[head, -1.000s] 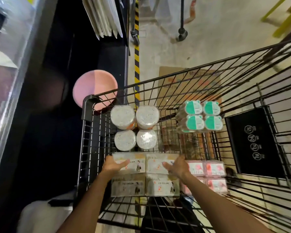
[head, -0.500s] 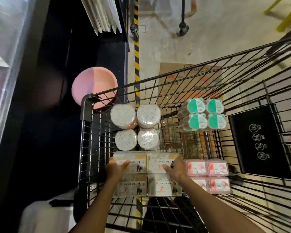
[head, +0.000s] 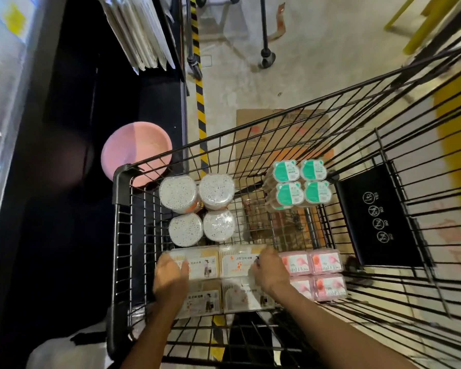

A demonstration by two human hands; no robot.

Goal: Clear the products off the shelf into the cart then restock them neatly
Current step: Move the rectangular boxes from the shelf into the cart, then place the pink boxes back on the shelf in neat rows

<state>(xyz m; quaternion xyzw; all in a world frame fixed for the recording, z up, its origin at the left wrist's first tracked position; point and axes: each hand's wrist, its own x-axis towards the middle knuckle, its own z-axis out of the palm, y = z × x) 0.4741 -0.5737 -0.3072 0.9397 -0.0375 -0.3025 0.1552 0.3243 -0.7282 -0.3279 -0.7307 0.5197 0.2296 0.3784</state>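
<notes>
A black wire cart (head: 123, 182) fills the lower view. At its near end lie flat clear boxes with yellow-and-white labels (head: 234, 265), packed two by two. My left hand (head: 171, 275) grips the left edge of this block, thumb over the top. My right hand (head: 269, 270) grips its right edge, fingers curled over the lid. Beyond them stand round clear tubs of white sticks (head: 197, 209). Green-lidded packs (head: 301, 185) sit at the far right. Pink dental floss boxes (head: 325, 262) lie right of my right hand.
A dark shelf unit (head: 64, 182) runs along the left, holding a pink round plate (head: 133, 153) and white flat packs (head: 139, 30) above. The cart's black seat flap (head: 378, 217) is at right. Flattened cardboard (head: 264, 123) lies on the concrete floor beyond.
Both hands stay on the clear boxes and have slid slightly toward me along their edges. The boxes and other products have not visibly shifted in the cart.
</notes>
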